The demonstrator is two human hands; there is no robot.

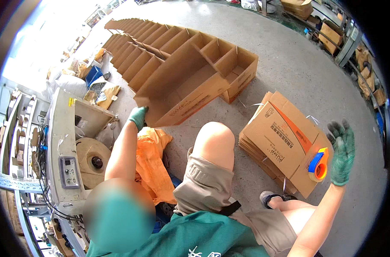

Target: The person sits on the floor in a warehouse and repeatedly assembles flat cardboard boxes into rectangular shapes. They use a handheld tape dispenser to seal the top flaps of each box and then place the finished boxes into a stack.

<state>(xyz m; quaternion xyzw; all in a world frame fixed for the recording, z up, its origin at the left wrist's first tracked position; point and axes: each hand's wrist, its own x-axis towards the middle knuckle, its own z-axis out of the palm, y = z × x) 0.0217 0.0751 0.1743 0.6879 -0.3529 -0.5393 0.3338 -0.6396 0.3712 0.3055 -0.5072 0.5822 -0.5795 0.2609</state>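
My left hand (138, 118), in a green glove, grips the near left corner of an open cardboard box (182, 92). That box is tilted and rests against rows of other open boxes. My right hand (342, 152), also gloved in green with darkened fingertips, is raised at the right with its fingers stretched out and holds nothing. Beside it, a tape dispenser (318, 165) in orange and blue lies on a stack of flattened cartons (285, 137). White straps show at the edges of that stack.
Long rows of open boxes (139, 60) stretch away over the grey floor (285, 64). At my left stands a machine with a control panel (69, 172) and a large reel (92, 160). Orange cloth (154, 162) hangs by my knee. Shelving (349, 47) lines the far right.
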